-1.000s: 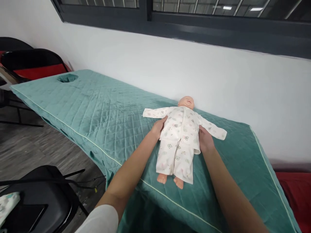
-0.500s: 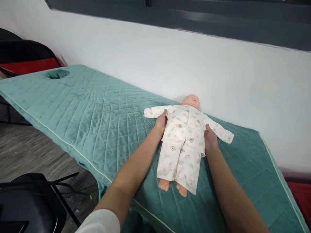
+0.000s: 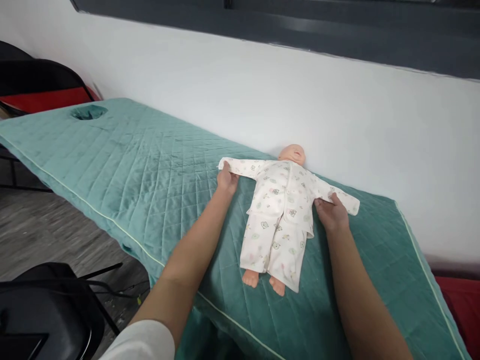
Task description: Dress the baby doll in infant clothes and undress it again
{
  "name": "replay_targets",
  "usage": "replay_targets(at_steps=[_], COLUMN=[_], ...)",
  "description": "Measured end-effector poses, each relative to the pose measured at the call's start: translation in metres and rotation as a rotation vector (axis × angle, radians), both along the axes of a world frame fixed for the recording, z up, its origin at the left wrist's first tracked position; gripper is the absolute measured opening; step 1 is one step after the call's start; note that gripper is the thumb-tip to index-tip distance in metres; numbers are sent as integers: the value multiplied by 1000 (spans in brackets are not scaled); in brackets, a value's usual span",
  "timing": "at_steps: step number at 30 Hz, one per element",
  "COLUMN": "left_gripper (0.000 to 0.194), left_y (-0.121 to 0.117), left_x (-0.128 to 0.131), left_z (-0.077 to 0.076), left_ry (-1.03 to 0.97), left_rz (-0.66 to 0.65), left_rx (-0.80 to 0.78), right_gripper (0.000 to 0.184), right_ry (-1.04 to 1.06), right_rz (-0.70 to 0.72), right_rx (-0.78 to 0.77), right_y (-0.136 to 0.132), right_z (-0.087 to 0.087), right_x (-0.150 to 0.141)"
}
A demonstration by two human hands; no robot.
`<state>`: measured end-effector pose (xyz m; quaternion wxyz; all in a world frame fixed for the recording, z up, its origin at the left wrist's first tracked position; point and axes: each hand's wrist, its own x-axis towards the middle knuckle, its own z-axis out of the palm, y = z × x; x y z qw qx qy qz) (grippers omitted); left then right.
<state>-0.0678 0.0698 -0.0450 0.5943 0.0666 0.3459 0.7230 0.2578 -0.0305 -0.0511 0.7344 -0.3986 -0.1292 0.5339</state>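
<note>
A baby doll (image 3: 292, 154) lies on its back on the green quilted cover, its head by the wall and its bare feet towards me. It wears a white patterned long-sleeved top (image 3: 284, 187) and matching trousers (image 3: 258, 240). Both sleeves stretch out sideways, and no doll hands show at the cuffs. My left hand (image 3: 228, 179) pinches the left-hand sleeve near its cuff, thumb on top. At the other sleeve, my right hand (image 3: 333, 212) grips the lower edge midway along, its thumb over the cloth and fingers partly hidden beneath.
The green quilted cover (image 3: 157, 170) drapes a long bed against the white wall, with a face hole (image 3: 89, 112) at the far left end. Black chairs (image 3: 48, 305) stand at lower left and upper left. Something red (image 3: 457, 305) sits beyond the right end.
Both my hands have left the sides of the doll's torso. The left moved outward to the sleeve cuff, the right outward and slightly up onto the other sleeve.
</note>
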Motion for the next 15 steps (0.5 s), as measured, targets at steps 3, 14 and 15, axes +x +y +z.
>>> replay_targets(at_steps=[3,14,15], left_gripper=[14,30,30], left_y=[7,-48,-65], left_x=[-23,-31,-31], left_z=[-5,-15,-16], left_ry=[104,647,714], left_rz=[19,212,189], left_rx=[43,26,51], right_gripper=[32,17,26], right_ry=[47,-213,-257], right_rz=[-98,-223,-219], right_rx=[14,-95,-80], right_y=[-5,-89,-103], right_z=[3,8,6], right_x=[23,0,-12])
